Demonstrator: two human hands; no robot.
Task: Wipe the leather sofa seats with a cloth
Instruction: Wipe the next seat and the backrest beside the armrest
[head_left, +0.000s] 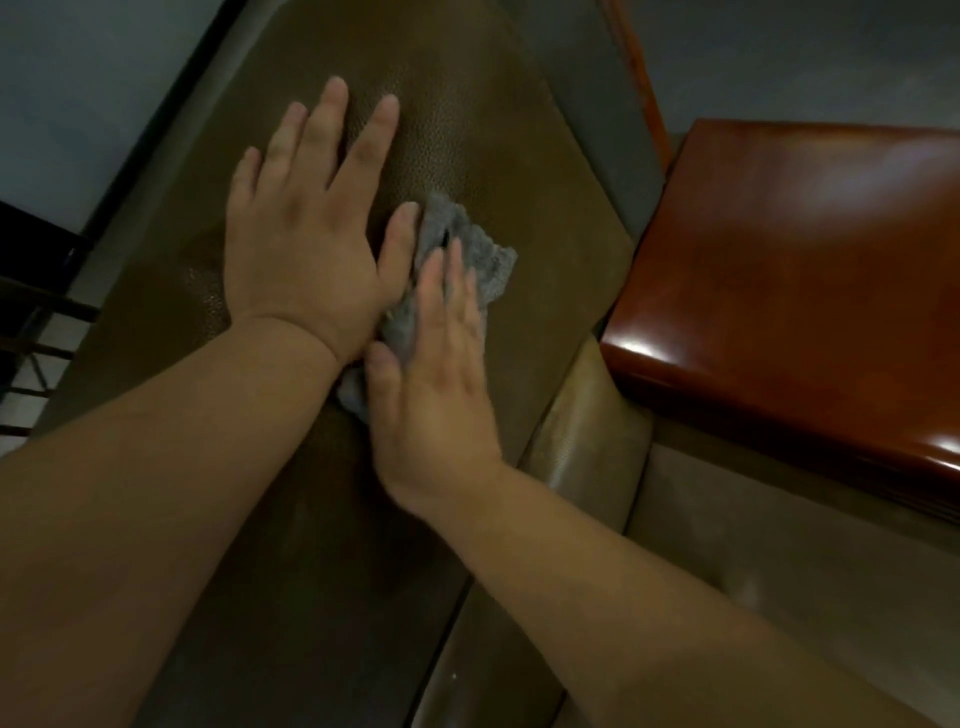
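Note:
A brown leather sofa seat cushion (483, 135) runs from the bottom of the frame up to the top middle. A crumpled grey cloth (483, 260) lies on it near the middle. My right hand (436, 374) presses flat on the cloth with straight fingers, slightly blurred. Just left of the cloth, my left hand (306, 228) rests flat on the leather with fingers spread, its thumb touching the cloth's edge. Part of the cloth is hidden under both hands.
A glossy reddish-brown wooden armrest (800, 291) stands to the right of the seat. Paler leather padding (576, 452) sits between seat and armrest. A grey floor (78, 78) shows at upper left, with dark metal bars (31, 332) at the left edge.

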